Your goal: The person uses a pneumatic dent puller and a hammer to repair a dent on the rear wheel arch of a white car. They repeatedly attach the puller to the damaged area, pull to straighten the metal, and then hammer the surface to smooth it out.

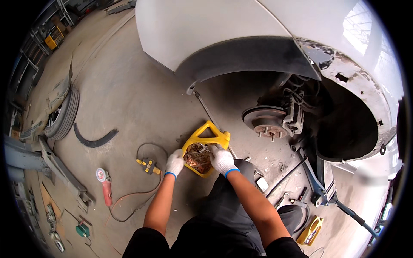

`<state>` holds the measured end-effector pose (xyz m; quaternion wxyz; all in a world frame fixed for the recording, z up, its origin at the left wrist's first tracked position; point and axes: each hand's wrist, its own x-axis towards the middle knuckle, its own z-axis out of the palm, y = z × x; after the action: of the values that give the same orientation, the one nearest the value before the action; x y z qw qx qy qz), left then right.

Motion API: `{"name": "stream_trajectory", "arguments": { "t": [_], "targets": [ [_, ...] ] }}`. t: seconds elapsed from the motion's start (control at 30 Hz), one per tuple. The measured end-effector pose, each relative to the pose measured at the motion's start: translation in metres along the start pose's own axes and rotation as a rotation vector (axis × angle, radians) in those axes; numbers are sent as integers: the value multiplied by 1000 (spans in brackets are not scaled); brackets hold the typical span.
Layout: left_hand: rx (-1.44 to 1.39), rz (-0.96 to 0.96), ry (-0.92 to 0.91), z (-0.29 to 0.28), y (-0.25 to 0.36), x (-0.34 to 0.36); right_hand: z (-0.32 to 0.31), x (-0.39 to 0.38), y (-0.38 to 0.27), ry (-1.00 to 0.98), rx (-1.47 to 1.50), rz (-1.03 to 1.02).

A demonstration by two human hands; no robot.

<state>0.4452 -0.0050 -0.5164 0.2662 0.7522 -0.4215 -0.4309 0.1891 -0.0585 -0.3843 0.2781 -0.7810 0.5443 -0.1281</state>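
Observation:
Before my knees is a yellow plastic container (205, 139), cut open, with a handle-like frame at its top. Inside lie many small rusty and metallic pieces (200, 161) that look like bolts and clips. My left hand (174, 162), in a white knit glove with a blue cuff, is closed on the container's left rim. My right hand (223, 160), gloved the same way, is at the right side with its fingers curled in over the rim. Its fingertips are partly hidden among the pieces, and what they pinch is too small to make out.
A pale car body (215, 26) with an exposed brake disc (263, 118) rises ahead. A blue floor jack (316, 185) stands at right, near another yellow container (310, 231). Left lie a red grinder (106, 189), a yellow-black controller (149, 165), a cable, a curved black strip (95, 138) and a wheel (64, 114).

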Motion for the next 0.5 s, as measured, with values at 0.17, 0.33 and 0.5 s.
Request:
{"name": "stream_trajectory", "arguments": {
  "t": [0.17,0.33,0.5],
  "targets": [
    [24,179,90,-3,23,-1,-51,-54,27,173,166,47],
    [597,312,-168,66,67,5,-120,-139,64,496,251,281],
    [778,59,-111,119,50,21,-153,-212,88,675,373,494]
  ]
}}
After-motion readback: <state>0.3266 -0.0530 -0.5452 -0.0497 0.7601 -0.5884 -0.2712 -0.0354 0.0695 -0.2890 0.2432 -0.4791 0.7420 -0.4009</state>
